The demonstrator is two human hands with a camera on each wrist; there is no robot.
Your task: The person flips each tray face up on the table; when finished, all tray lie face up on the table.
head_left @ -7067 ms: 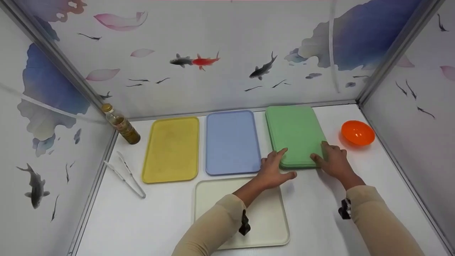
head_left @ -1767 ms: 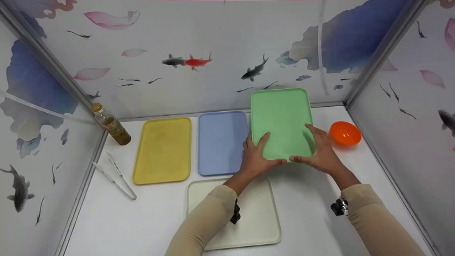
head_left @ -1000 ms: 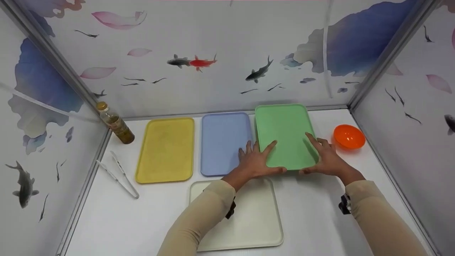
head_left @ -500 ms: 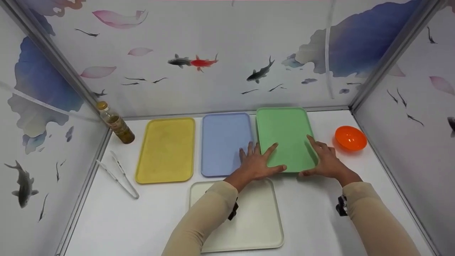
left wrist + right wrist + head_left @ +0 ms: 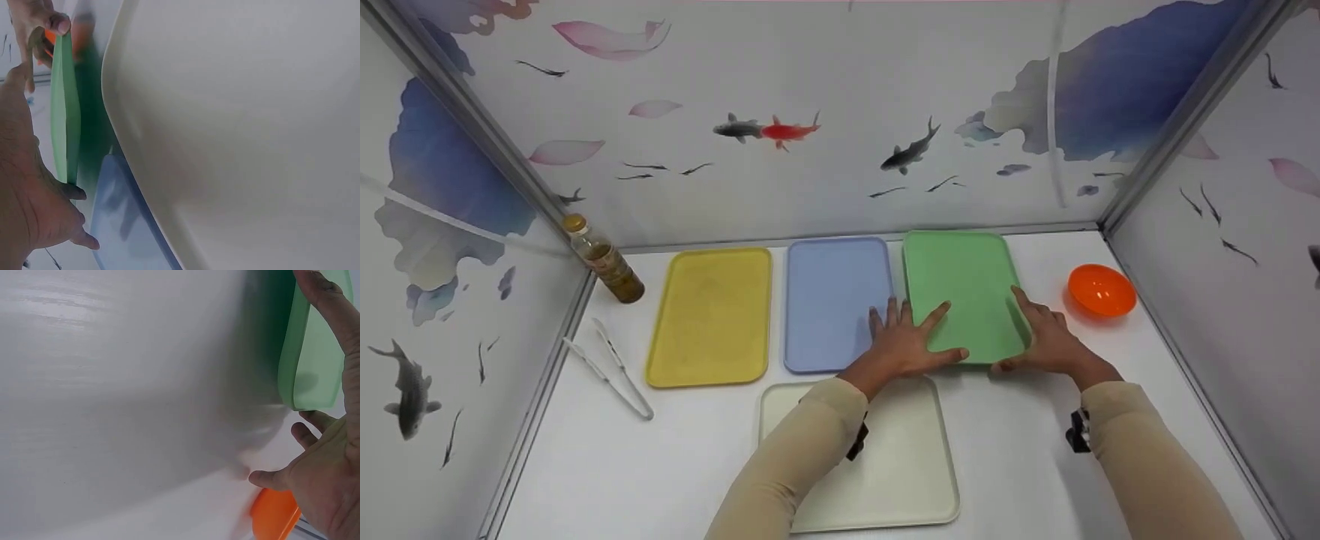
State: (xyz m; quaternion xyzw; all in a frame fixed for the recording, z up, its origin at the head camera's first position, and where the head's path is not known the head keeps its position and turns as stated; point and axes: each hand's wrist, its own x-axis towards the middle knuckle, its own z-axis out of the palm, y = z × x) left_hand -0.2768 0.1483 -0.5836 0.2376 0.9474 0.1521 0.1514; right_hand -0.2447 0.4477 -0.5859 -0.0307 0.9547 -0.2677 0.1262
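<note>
A green tray (image 5: 964, 277) lies between both hands at the back right, its near edge seemingly just above the table with a shadow below. My left hand (image 5: 901, 349) holds its near left corner, thumb along the near edge and other fingers spread toward the blue tray (image 5: 836, 285). At the near right corner, my right hand (image 5: 1054, 346) grips the edge; in the right wrist view its thumb reaches over the tray's rim (image 5: 295, 354). The left wrist view shows the green tray (image 5: 66, 112) edge-on. A cream tray (image 5: 885, 480) lies under the left forearm.
A yellow tray (image 5: 710, 315) lies left of the blue one. Farther left are a bottle of brown liquid (image 5: 611, 266) and metal tongs (image 5: 622, 386). An orange bowl (image 5: 1101, 291) stands right of the right hand. Patterned walls (image 5: 825, 195) enclose the table.
The green tray was raised with its far end up the wall; both hands have lowered it to near table level. In the last half second it sank only slightly.
</note>
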